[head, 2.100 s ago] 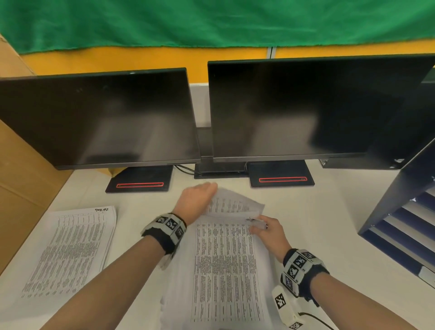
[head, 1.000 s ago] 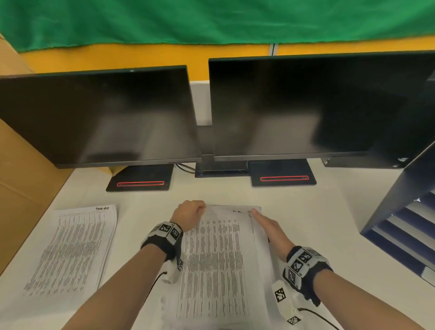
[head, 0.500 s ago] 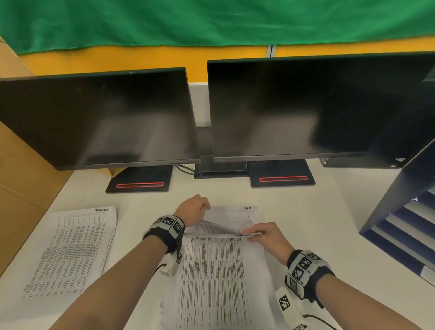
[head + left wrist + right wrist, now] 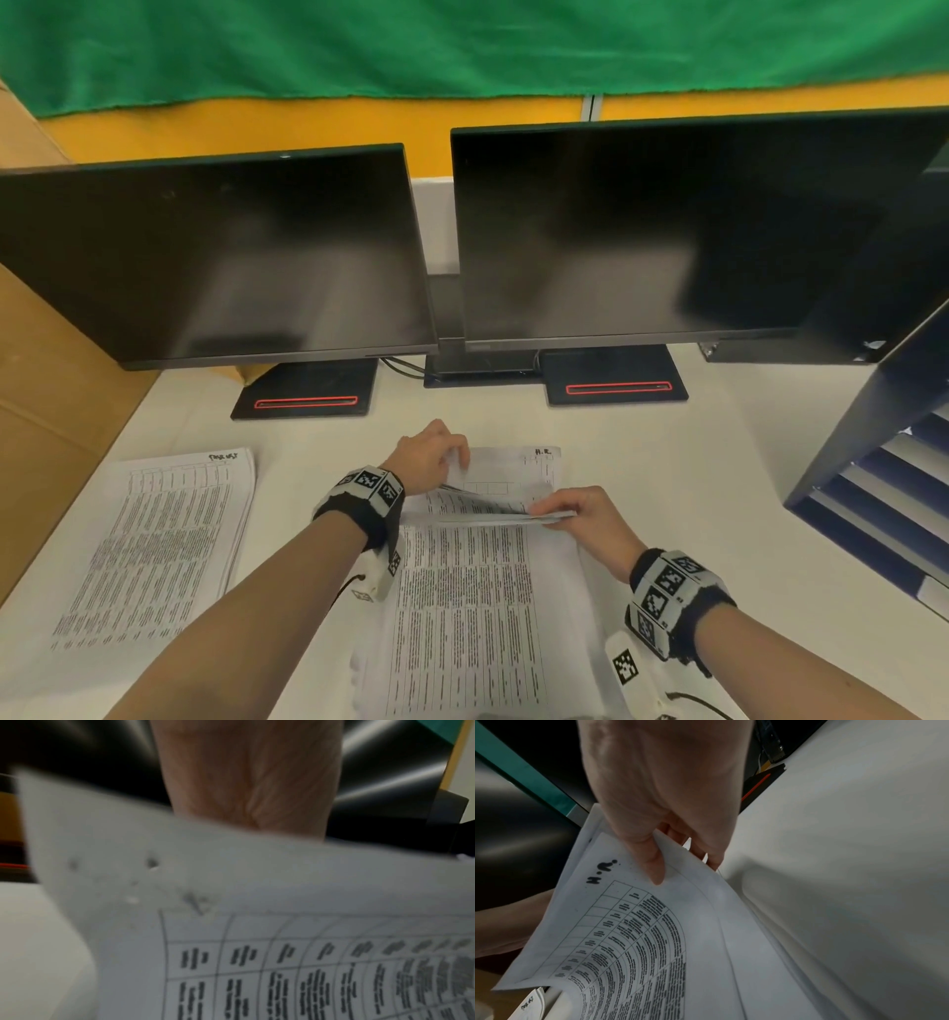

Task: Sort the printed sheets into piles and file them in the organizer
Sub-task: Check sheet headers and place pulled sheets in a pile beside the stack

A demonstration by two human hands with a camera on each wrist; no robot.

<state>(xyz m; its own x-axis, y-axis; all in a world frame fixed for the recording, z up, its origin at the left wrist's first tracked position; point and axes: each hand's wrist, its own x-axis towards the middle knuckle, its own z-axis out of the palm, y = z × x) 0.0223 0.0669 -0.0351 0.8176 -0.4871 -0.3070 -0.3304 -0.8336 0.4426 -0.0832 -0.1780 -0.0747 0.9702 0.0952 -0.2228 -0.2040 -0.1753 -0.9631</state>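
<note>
A stack of printed sheets [image 4: 462, 606] lies on the white desk in front of me. My right hand [image 4: 570, 511] pinches the far edge of the top few sheets and holds it raised and bent back toward me. In the right wrist view the thumb [image 4: 658, 870] lies on a sheet marked "H.R." [image 4: 634, 923], with the fingers under it. My left hand [image 4: 436, 457] grips the stack's far left corner with curled fingers. The left wrist view shows a blurred sheet [image 4: 257, 923] rising in front of the palm [image 4: 244, 780] and hiding the fingers. The sheet uncovered beneath [image 4: 513, 467] is also labelled.
A second pile of printed sheets [image 4: 154, 545] with a handwritten label lies at the left of the desk. A dark blue organizer [image 4: 883, 488] with slanted shelves stands at the right. Two black monitors [image 4: 642, 231] stand behind, and a cardboard box [image 4: 46, 411] is at the left edge.
A second ago both hands lay at the stack's far edge. Since then my right hand has pinched and lifted the top sheets' far edge, and my left hand has curled onto the far left corner.
</note>
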